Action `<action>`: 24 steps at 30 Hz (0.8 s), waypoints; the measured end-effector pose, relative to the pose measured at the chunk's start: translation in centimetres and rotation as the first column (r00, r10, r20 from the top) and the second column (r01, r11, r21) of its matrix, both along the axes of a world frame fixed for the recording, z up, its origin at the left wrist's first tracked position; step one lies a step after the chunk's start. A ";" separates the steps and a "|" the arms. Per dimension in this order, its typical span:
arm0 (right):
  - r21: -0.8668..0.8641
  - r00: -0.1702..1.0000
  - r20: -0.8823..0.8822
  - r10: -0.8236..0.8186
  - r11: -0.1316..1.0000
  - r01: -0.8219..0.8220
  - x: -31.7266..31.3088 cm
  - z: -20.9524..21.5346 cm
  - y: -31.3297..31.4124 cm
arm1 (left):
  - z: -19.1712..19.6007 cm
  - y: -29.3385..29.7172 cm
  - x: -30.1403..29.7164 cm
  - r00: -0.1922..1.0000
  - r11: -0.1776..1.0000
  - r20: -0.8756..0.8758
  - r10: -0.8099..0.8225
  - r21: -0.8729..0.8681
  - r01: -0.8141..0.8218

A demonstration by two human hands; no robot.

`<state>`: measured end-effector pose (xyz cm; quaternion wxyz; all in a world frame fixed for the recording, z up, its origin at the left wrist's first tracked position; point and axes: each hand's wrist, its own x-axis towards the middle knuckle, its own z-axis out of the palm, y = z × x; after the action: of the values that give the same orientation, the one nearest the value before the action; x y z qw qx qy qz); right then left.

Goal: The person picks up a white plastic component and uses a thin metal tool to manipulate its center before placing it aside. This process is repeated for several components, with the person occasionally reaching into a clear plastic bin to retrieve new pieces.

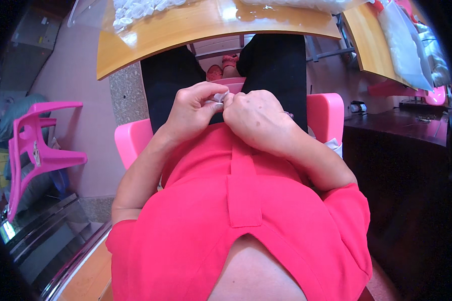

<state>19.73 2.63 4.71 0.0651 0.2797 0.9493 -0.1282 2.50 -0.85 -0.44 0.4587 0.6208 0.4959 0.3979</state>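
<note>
Above my lap, close to the table edge, my two hands meet. My left hand (192,109) is closed, thumb and forefinger pinching a small white plastic piece (219,97). Right up against it, my right hand (260,118) is curled with its knuckles up, its fingertips at the same piece. The right fingers hide part of the piece, so its full shape does not show. Many small whitish, clear-looking plastic pieces (135,12) lie on a clear sheet or tray at the far left of the table.
The wooden table (211,27) curves across in front of my knees. I sit in a pink armchair (326,118). A pink plastic stool (40,145) lies tipped at the left. At the far right, a filled whitish plastic bag (404,47) rests on another wooden surface, above a dark cabinet (397,130).
</note>
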 end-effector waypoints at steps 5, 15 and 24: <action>0.091 0.998 -0.024 -0.062 0.994 0.064 0.6 1.6 -0.1 | 0.9 0.5 -0.9 0.957 0.991 0.288 0.010 -0.131 0.029; 0.137 0.980 -0.175 -0.096 0.983 0.121 0.8 3.5 -0.7 | 1.2 0.5 -2.4 0.804 0.978 0.590 -0.072 -0.118 0.174; 0.202 0.977 -0.205 -0.060 0.974 0.102 0.5 2.6 -0.9 | 1.5 0.4 -2.3 0.864 0.980 0.501 -0.049 -0.143 0.138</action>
<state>20.19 1.72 7.35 -0.0649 0.3096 0.9470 -0.0565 0.17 -0.41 1.09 0.6415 0.4790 0.3639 0.4761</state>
